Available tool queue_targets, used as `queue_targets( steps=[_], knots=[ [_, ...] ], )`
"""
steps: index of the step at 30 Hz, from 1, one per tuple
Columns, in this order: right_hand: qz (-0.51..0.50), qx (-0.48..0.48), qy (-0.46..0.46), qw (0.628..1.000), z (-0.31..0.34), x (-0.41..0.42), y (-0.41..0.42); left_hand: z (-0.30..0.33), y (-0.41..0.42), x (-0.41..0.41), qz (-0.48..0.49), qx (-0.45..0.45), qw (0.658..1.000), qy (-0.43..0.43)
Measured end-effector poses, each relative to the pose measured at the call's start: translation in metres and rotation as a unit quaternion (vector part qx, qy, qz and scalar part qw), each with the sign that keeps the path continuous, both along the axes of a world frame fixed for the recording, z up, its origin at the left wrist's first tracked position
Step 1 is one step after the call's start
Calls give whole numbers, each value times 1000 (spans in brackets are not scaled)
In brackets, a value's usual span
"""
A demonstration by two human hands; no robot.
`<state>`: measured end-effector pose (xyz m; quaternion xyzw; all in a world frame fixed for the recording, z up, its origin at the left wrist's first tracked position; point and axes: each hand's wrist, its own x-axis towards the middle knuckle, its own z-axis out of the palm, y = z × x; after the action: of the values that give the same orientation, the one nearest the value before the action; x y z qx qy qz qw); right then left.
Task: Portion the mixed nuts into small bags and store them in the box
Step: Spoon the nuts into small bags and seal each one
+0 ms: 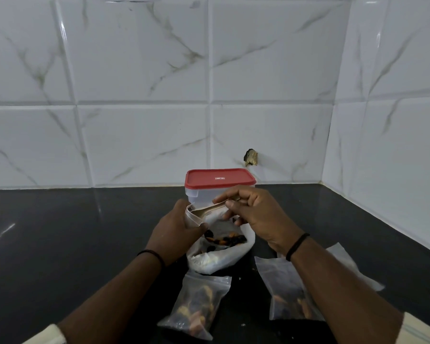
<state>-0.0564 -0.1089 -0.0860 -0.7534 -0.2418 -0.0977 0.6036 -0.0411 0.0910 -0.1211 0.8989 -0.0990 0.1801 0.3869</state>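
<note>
Nuts (pixel 225 240) below; both hands (fingers curled) pinch spoon (pixel 210 209).

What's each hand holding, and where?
Left hand pinches a small bag by its mouth; right hand holds a spoon by the handle.

a home kitchen: marble-look wall tiles (pixel 144 135) behind a black countertop (pixel 60 232).

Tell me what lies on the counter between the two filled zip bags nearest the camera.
Head view: only bare black counter with a few small crumbs lies between the left zip bag and the right zip bag.
</note>
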Motion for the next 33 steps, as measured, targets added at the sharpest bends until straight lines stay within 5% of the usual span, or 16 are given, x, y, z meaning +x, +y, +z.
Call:
queue_targets(
  steps=[7,13,33],
  knots=[
    [-159,71,-3,985,-3,8,-11,-1,1,2,31,29,998,35],
    [-292,-108,21,950,-15,16,-14,-3,4,8,59,43,994,76],
    [-166,17,242,956,-12,10,-13,-6,3,8,43,12,999,25]
  ],
)
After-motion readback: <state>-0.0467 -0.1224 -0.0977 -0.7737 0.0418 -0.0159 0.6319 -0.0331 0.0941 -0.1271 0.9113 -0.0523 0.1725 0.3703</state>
